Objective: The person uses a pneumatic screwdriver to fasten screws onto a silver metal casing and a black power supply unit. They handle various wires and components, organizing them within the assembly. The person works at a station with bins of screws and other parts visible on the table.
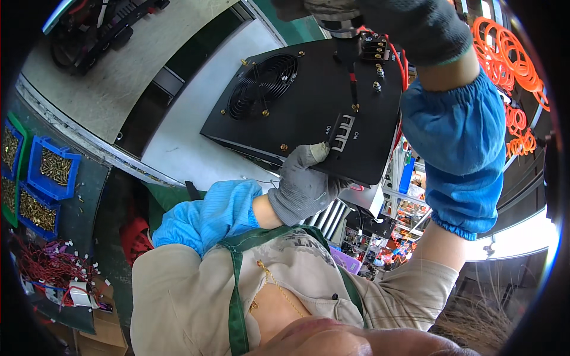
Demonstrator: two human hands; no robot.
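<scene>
A black metal panel (320, 77) of a box-shaped unit stands tilted before me. It carries a round wire fan grille (261, 86), several brass-coloured screws and a terminal block (375, 48). My right hand (430, 32), in a dark grey glove, grips a power screwdriver (337, 15) at the top edge, partly cut off. The long bit (354, 89) of the tool points down onto a brass screw (355, 108) beside a slotted, pale marking or cutout (342, 132). My left hand (300, 184), gloved in grey with a pale thumb tip, holds the panel's near edge, thumb on top, other fingers mostly hidden.
Beneath the unit lies a white work surface (196, 113). Blue bins (54, 169) of small brass fasteners stand at the left, above a heap of dark red wires (53, 267). Orange coiled hoses (504, 53) hang at the right. Red cables (405, 65) run along the panel's right edge.
</scene>
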